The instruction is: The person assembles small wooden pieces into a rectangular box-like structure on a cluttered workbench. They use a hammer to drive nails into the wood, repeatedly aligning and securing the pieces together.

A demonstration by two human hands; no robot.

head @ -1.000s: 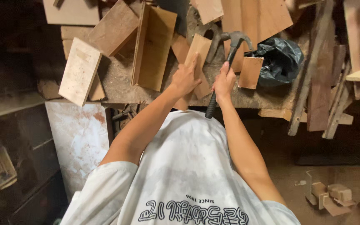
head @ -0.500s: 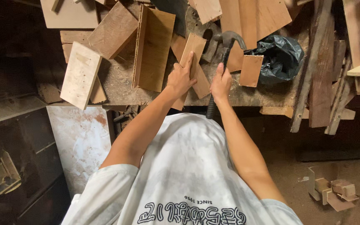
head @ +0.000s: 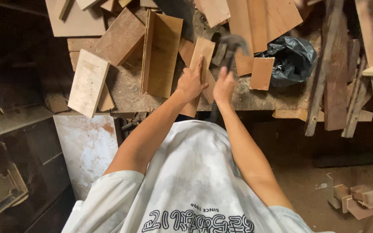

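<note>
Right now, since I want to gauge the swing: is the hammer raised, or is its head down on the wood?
Raised. The hammer, gripped by the right hand, shows its blurred head above the narrow board that the left hand holds.

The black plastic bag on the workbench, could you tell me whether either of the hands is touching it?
No, the black plastic bag lies apart from both hands, with the right hand gripping a hammer instead.
</note>
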